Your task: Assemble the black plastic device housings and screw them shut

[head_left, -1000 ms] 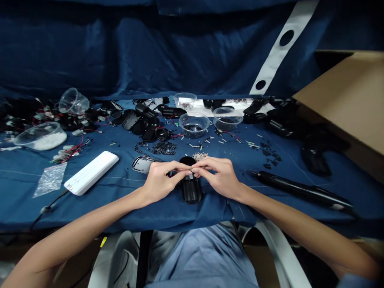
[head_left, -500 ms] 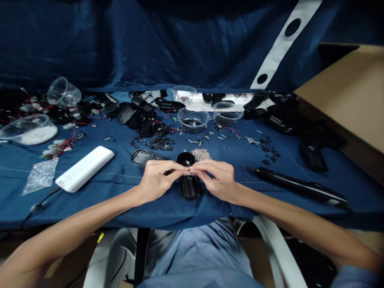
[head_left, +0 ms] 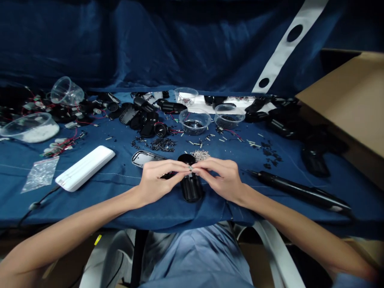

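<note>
My left hand (head_left: pixel 159 181) and my right hand (head_left: pixel 224 178) meet fingertip to fingertip, thumbs and forefingers pinched on a tiny greenish part (head_left: pixel 191 169). It looks like a small circuit board, though the fingers cover most of it. Directly beneath lies a glossy black plastic housing (head_left: pixel 192 189) with a rounded top. Behind my left hand rests a black housing shell half (head_left: pixel 147 157), its inside facing up. A heap of small silver screws (head_left: pixel 201 155) is just beyond my fingertips, and a pile of dark screws (head_left: pixel 163 144) lies farther back.
A black electric screwdriver (head_left: pixel 303 191) lies at right, its tip toward my hand. At left are a white power bank (head_left: pixel 85 168) and a plastic bag (head_left: pixel 41 174). Clear tubs (head_left: pixel 195 121), wired parts and black housings crowd the back. A cardboard box (head_left: pixel 351 96) stands right.
Both hands keep their pinch, with the greenish part turned slightly and showing more. The shell half now reflects brighter light. The whole view has shifted a little.
</note>
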A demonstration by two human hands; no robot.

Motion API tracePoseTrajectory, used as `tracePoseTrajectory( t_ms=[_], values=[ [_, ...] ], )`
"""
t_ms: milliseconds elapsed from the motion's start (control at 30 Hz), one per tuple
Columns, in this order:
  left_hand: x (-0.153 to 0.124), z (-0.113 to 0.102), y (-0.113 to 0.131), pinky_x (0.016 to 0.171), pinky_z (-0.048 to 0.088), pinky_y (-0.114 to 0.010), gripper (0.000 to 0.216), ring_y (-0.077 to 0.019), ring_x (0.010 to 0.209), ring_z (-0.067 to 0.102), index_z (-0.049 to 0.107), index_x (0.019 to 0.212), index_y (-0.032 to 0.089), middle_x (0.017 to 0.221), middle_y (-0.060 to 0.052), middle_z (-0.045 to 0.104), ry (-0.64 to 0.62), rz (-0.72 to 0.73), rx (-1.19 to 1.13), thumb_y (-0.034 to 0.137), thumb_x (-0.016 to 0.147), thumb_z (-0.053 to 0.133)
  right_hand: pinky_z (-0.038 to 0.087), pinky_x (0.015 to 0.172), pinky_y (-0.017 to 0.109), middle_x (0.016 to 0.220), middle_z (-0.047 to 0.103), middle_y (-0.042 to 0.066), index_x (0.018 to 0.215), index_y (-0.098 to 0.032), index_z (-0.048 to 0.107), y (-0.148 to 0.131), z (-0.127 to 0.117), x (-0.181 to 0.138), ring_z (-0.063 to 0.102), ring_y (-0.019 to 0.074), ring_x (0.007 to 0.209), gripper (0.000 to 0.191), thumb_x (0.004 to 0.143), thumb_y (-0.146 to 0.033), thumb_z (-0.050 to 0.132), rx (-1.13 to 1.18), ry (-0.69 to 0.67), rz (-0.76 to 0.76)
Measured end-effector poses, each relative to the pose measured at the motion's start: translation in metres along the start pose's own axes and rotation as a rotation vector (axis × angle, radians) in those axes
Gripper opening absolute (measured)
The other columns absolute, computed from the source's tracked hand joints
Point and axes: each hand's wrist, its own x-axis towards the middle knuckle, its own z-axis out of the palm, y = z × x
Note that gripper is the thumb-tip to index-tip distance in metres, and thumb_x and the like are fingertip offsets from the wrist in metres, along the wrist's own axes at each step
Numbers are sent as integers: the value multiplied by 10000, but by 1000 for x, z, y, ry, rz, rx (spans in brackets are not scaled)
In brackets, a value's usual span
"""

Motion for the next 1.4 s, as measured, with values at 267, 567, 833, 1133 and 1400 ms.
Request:
tracePoseTrajectory(
  t_ms=[267,567,833,1133,1400],
  values=[
    [1,2,2,768,661,-240,80,-172,796,820,811,939,192,918,-44,853,36,-124,-12,132,887,798,646,820,286,968,820,57,1047,-196,755,-2,5,0,787,161,875,141,945,-102,727,60,70,18],
    [1,0,1,818,651,-220,137,-156,833,814,818,964,180,919,-53,849,45,30,33,75,889,772,638,833,289,979,805,66,1062,-191,712,1,6,-5,775,160,885,157,945,-87,719,26,31,-23],
    [-4,4,1,851,637,-215,147,-147,853,803,813,962,153,941,-71,843,50,20,31,39,877,774,632,801,298,958,781,80,1070,-188,681,-1,10,-4,756,169,861,152,972,-74,658,-25,30,-60],
    [-1,2,-1,791,643,-188,208,-132,754,804,817,1059,175,898,-29,848,75,-145,47,108,862,821,626,695,235,892,766,9,1096,-216,651,13,2,-6,749,121,738,112,1006,-149,649,36,-52,141],
    [6,-13,-2,760,622,-195,51,-132,770,794,838,940,195,899,-13,850,82,-215,89,190,905,801,672,889,366,1318,724,108,1278,-220,679,40,-30,54,738,227,1152,353,930,-182,722,-110,347,322]
  ],
)
